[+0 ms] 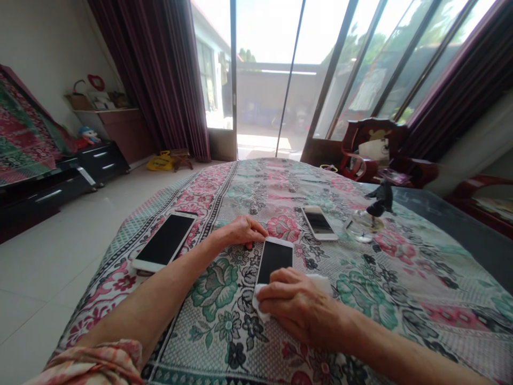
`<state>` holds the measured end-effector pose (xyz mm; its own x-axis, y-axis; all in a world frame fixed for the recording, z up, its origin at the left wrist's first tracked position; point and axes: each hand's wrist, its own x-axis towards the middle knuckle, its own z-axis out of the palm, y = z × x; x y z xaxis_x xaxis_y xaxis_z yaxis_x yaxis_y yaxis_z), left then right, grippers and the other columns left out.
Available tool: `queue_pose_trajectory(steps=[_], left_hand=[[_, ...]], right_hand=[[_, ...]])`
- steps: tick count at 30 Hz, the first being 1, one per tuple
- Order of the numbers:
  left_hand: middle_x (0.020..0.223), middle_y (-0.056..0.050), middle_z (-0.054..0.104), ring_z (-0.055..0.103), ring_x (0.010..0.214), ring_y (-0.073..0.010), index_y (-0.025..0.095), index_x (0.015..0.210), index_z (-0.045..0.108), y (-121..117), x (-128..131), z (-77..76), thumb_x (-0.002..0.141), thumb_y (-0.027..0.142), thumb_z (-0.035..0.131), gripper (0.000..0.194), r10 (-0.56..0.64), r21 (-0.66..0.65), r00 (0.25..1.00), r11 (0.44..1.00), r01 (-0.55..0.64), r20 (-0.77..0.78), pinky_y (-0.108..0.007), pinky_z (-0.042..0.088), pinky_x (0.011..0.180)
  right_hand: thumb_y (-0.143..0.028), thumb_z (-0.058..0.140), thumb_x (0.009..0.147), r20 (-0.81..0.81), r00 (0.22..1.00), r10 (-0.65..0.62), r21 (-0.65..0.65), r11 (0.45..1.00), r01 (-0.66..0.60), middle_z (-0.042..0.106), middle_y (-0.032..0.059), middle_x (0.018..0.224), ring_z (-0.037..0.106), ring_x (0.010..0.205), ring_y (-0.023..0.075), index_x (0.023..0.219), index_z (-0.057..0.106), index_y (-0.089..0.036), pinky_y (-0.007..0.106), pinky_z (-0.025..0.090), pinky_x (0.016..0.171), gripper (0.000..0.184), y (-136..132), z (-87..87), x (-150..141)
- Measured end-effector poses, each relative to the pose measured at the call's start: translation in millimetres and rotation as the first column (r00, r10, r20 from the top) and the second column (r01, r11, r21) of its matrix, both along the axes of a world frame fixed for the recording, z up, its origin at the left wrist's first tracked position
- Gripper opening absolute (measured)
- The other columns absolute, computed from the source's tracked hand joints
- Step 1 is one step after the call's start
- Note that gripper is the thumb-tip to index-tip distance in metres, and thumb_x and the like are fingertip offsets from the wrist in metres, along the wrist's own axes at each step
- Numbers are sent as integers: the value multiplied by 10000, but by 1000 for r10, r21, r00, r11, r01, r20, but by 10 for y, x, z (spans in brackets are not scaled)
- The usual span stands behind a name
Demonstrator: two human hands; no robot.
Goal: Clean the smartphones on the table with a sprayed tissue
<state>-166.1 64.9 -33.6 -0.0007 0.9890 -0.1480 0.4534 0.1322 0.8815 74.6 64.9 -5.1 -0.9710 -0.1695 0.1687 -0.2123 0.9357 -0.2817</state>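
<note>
A white smartphone with a dark screen lies face up on the flowered tablecloth in front of me. At its upper left corner, the fingertips of my left hand touch the edge, the fingers bent together. My right hand presses a white tissue onto the phone's lower end, and part of the white sheet shows behind the knuckles. To the left rests a larger white smartphone, apparently on top of a darker flat thing. Another white smartphone lies face up to the right.
A clear spray bottle with a black trigger head stands at the right on the tablecloth. Beyond the table are a glass door, a dark red wooden chair and a yellow bag on the floor.
</note>
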Motion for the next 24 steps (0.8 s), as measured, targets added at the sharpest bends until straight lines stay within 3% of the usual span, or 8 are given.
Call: queue_pose_trajectory(steps=[4,12,19,24], left_hand=[[526,17,602,501,411,-66,131,944,755,-3,0,-4,710,212,633,275,-5,2,1000,1000,5,-7,-148,357,393],[546,15,610,491,398,-63,135,934,757,-3,13,2,681,250,650,298,19,-4,999,1000,-19,-34,-157,352,394],[549,16,605,493,395,-67,118,940,749,8,11,1,677,251,653,310,26,-31,999,999,-26,-27,-161,346,388],[503,25,582,495,399,-69,127,937,750,22,-17,-33,678,278,680,308,7,-18,1000,1000,-7,-12,-157,349,391]], right_hand=[[-135,492,882,-47,999,18,-24,1000,-19,680,-1,993,518,866,154,930,629,-214,309,409,813,165,-23,-45,-95],[-56,506,730,-165,985,-48,-145,989,24,674,10,895,524,778,145,854,639,-179,309,421,744,220,157,-142,183],[-68,464,812,-184,980,-77,-105,993,58,673,20,957,544,832,146,917,646,-184,317,445,795,240,253,-144,207],[-100,452,864,-275,941,-198,-90,979,180,673,49,989,570,861,155,931,662,-178,342,464,834,233,555,-218,81]])
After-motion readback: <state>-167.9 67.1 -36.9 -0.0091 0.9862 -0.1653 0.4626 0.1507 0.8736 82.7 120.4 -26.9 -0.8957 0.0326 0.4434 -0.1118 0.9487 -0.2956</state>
